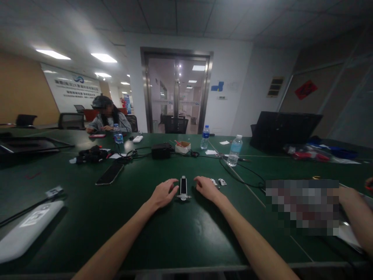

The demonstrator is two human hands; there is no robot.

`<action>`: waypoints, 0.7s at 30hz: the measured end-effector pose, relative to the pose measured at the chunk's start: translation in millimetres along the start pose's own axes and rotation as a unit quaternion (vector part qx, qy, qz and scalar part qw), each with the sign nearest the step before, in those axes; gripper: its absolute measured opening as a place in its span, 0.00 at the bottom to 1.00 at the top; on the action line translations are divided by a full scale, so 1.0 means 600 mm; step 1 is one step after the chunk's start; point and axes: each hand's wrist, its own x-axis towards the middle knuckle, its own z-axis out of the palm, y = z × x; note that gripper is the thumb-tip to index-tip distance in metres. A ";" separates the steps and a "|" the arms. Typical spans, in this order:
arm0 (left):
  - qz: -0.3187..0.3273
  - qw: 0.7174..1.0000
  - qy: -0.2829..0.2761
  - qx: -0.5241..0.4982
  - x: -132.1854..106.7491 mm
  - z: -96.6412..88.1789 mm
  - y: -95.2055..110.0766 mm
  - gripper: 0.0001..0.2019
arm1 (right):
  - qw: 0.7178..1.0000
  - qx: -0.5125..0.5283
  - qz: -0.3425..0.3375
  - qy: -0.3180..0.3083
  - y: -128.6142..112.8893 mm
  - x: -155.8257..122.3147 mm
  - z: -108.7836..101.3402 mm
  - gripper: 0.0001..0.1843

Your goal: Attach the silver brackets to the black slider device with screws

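A small narrow white-and-silver object with a dark strip along its middle (183,187) lies on the green table, with a wider piece across its near end. I cannot tell its exact kind. My left hand (163,193) rests just left of it, fingers loosely bent and thumb apart, holding nothing. On the other side, my right hand (207,189) lies with its fingers bent and nothing visible in them. Neither hand appears to grip the object. Small white pieces with dark spots (222,182) lie just beyond my right hand, one of them partly hidden by it.
A phone (110,173), black adapter (161,151), small white box (183,147) and water bottle (234,151) stand or lie farther back among cables. A white slab-like device (30,230) lies left. Another person's arm (357,217) reaches in at right; someone sits across the table.
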 end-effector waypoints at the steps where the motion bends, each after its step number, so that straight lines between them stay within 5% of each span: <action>1: 0.008 1.000 0.006 -0.001 -0.001 0.000 0.004 0.20 | 0.999 0.040 -0.012 0.030 -0.002 -0.004 0.002 0.15; 7: 0.068 0.997 0.025 0.004 -0.003 0.006 0.014 0.16 | 0.957 0.218 -0.094 0.167 -0.046 -0.016 0.008 0.12; 13: 0.104 0.994 0.033 0.013 -0.002 0.015 0.011 0.07 | 0.941 0.260 -0.146 0.159 -0.091 -0.024 0.013 0.09; 21: 0.116 0.993 0.008 0.020 -0.001 0.010 0.010 0.05 | 0.938 0.272 -0.150 0.157 -0.086 -0.028 0.018 0.07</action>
